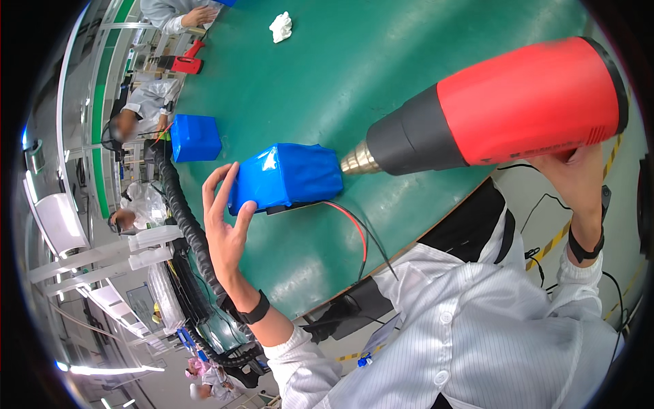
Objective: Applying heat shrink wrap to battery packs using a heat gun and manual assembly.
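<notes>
A blue-wrapped battery pack (293, 176) lies on the green table, its shiny film wrinkled at the right end. Red and black wires (357, 228) come out from under its near side. My left hand (228, 221) rests against the pack's left end, fingers spread and thumb on its near side. In my right hand (575, 177) is a large red and black heat gun (497, 112), gripped by a handle mostly hidden beneath its body. Its metal nozzle points left, very close to the pack's right end.
Another blue pack (195, 138) stands at the table's left edge, near a ribbed black hose (180, 198). Crumpled white material (281, 27) lies on the green table (327, 75). A second red heat gun (184, 64) and several co-workers are beyond the left edge.
</notes>
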{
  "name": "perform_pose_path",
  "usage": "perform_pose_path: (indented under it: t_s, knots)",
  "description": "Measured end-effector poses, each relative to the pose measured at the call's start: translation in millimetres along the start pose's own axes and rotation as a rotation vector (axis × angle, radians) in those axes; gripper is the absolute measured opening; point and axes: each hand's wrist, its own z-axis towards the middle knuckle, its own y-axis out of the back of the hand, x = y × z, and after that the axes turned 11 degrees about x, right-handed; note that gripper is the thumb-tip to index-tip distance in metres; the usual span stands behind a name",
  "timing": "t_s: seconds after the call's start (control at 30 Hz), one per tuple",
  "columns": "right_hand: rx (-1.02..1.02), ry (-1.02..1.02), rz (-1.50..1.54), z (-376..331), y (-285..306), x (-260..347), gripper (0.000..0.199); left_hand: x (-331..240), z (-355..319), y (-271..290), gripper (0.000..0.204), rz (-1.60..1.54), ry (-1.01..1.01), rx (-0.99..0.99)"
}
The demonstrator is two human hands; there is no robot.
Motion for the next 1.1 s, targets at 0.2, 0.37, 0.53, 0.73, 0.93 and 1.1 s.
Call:
perform_pose_path:
  t_s: [0.2, 0.37, 0.53, 0.73, 0.93, 1.1]
  knots:
    - [0.0, -0.032, -0.023, 7.5, 0.8, -1.8, 0.033, -2.9, -5.9, -5.0, 0.056, 0.076, 0.004, -0.11]
    - [0.011, 0.058, -0.086, 6.1, 0.5, -3.9, 0.033, 2.7, -13.6, -5.7, 0.042, 0.13, -0.005, -0.185]
    - [-0.012, 0.034, -0.07, 1.4, -1.2, -0.6, 0.033, -0.6, -14.7, -9.1, 0.034, 0.143, -0.002, -0.254]
    - [0.013, 0.006, -0.007, -3.1, 4.7, 3.0, 0.033, -0.1, -12.9, -11.1, 0.028, 0.096, 0.0, -0.283]
    - [0.036, -0.04, 0.079, -13.4, 2.6, 1.6, 0.033, -4.1, -9.5, -11.2, 0.027, 0.076, -0.027, -0.306]
    - [0.047, -0.029, 0.026, -6.7, -3.5, 2.8, 0.038, -25.4, 0.5, -13.0, 0.029, 0.065, -0.064, -0.287]
